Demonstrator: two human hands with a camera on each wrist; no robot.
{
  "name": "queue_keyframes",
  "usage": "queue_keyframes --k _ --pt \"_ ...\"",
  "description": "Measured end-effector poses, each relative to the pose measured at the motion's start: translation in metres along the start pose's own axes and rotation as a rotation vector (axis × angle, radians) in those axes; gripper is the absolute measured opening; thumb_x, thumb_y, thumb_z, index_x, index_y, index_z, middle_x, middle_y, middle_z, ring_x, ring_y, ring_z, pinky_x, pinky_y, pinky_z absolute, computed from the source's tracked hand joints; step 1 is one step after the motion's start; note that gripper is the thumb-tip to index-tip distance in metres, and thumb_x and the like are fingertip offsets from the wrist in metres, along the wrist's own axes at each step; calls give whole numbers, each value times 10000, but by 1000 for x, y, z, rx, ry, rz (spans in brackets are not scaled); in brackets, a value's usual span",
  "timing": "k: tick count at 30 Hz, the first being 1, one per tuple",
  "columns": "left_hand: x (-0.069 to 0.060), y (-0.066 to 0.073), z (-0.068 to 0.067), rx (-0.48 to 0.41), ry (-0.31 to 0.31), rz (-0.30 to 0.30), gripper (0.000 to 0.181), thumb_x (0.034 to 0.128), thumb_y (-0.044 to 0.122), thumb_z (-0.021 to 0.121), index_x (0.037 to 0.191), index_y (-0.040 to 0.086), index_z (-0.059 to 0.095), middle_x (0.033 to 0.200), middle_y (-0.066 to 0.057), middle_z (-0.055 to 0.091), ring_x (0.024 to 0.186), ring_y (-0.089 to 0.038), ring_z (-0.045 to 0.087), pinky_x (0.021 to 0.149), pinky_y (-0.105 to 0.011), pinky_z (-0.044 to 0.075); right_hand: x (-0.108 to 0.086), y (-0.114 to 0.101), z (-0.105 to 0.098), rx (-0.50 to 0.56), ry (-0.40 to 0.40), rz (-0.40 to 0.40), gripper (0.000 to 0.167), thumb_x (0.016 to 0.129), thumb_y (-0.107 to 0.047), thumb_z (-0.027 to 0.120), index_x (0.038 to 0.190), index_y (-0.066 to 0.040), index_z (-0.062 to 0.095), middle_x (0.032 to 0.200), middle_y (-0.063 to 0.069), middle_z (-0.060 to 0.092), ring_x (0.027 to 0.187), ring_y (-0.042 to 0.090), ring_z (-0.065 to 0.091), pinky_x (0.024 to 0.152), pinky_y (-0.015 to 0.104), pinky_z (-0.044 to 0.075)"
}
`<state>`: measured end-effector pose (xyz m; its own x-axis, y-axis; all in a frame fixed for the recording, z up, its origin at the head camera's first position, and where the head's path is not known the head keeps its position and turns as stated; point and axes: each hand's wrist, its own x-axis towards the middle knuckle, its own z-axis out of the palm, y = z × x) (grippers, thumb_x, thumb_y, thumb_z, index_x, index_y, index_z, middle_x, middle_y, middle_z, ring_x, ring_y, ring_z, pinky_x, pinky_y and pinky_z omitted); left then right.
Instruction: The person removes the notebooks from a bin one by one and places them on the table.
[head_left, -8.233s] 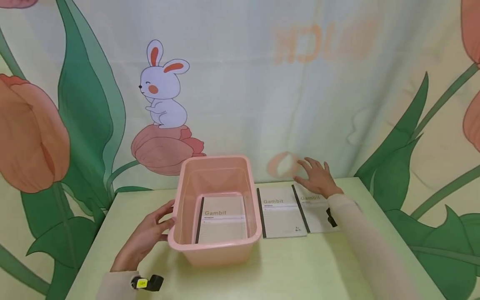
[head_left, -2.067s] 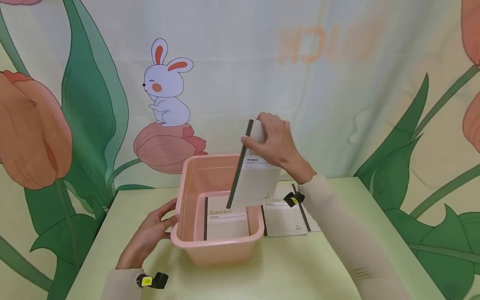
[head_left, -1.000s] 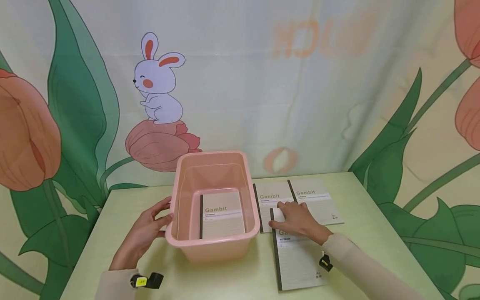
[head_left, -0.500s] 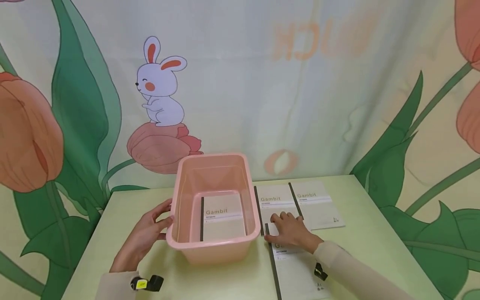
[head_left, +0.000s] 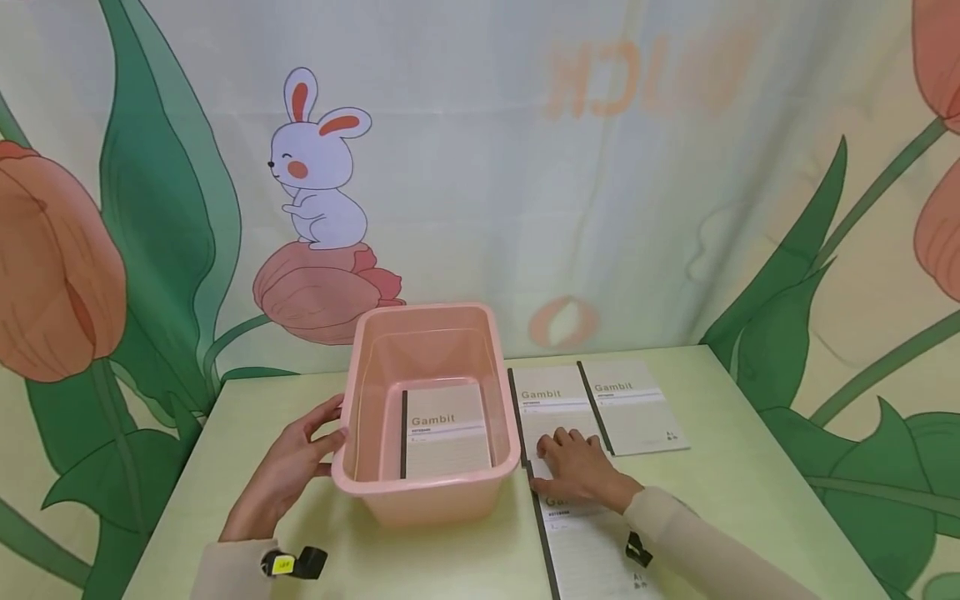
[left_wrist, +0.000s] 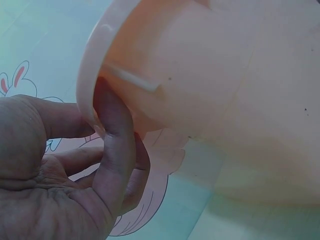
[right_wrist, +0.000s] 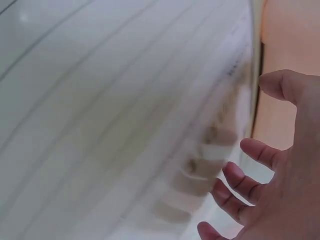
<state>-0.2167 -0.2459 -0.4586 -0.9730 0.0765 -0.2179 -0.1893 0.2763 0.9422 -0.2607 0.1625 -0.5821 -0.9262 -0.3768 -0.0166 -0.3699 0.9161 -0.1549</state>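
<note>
A pink plastic basin [head_left: 431, 504] stands on the table with one notebook [head_left: 446, 429] marked "Gambit" lying inside it. My left hand [head_left: 288, 462] grips the basin's left rim; in the left wrist view the thumb and fingers curl round the rim [left_wrist: 90, 75]. In front of two other notebooks lies a third loose notebook [head_left: 585, 550] with a dark spine. My right hand [head_left: 581, 471] holds its upper end, thumb at the spine and bent fingers at the top edge, covering part of the title. The right wrist view shows this notebook's cover [right_wrist: 110, 100] close up.
Two similar notebooks lie side by side right of the basin, the nearer one [head_left: 551, 392] close to its wall and the other [head_left: 637, 421] further right. Behind the light green table [head_left: 750, 500] hangs a printed curtain [head_left: 480, 167] with a rabbit and tulips.
The notebook in my right hand came from above the basin down onto the table, then slid a little toward me and left. My left hand stays on the basin rim.
</note>
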Motion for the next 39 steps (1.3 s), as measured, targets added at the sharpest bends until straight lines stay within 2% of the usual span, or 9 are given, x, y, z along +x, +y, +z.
queue_keyframes --k 6,15,25,32,39 --pt "0 0 1 -8 -4 9 626 1014 204 538 1569 236 251 1559 -154 295 1276 -383 512 850 -409 592 0 -5 -35 55 42 6 439 831 -506 687 1153 -233 570 1100 7 573 1044 248 552 830 525 420" --pt "0 0 1 -33 -10 14 621 1013 190 537 1567 240 260 1574 -149 282 1292 -394 502 881 -444 581 -5 -9 -103 42 129 -40 457 870 -482 666 1229 -222 556 1195 31 582 1103 281 579 879 566 432" --pt "-1 -1 1 -42 -12 19 617 1015 184 532 1567 240 260 1568 -149 283 1295 -395 496 875 -434 584 -7 -19 -165 29 190 -109 559 926 -550 578 1363 -205 525 1378 55 553 1265 282 535 1043 626 338" --pt "-1 -1 2 -38 -14 20 622 1014 191 535 1568 237 257 1567 -155 284 1292 -396 497 862 -425 588 1 -30 -192 9 193 -169 616 933 -566 545 1422 -196 488 1425 69 513 1303 283 504 1074 621 334" --pt "-1 0 0 -37 -10 23 616 1012 200 541 1564 235 270 1562 -149 293 1279 -387 504 862 -429 587 19 -52 -211 25 208 -239 594 942 -542 547 1423 -198 488 1425 61 502 1291 294 509 1059 584 370"
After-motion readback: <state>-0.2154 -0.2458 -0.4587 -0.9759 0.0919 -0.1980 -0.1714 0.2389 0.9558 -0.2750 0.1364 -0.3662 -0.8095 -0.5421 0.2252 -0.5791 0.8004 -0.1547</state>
